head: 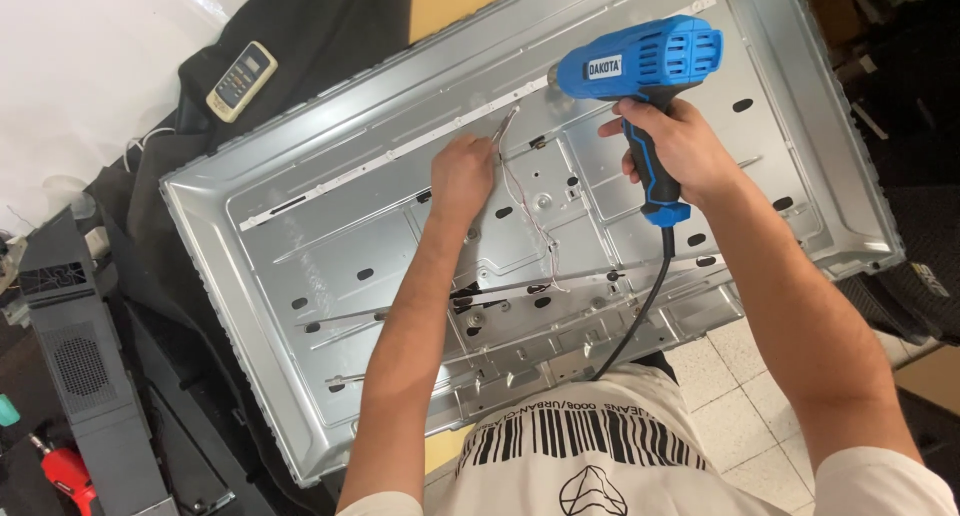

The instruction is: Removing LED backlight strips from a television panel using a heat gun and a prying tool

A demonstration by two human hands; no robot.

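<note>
A blue heat gun [640, 61] with a black-and-blue handle is gripped in the right hand [680, 151], fingers closed round the grip, its nozzle turned toward a long white strip [400, 151] laid slantwise across the upper part of a large metal back panel [300, 266]; a black cord [640, 306] is seen hanging from the handle; a thin metal tool [503, 131], seemingly tweezers, is pinched in the closed left hand [462, 171], its tip set at the strip just beside the nozzle; thin white wires [530, 211] are trailed down the panel below that hand; the panel is of pressed silver sheet, ribbed, with oval slots; it is laid on a dark cloth [330, 26]; a cream remote control [241, 81] is seen on the cloth at upper left; pale floor tiles [740, 376] are visible at lower right
</note>
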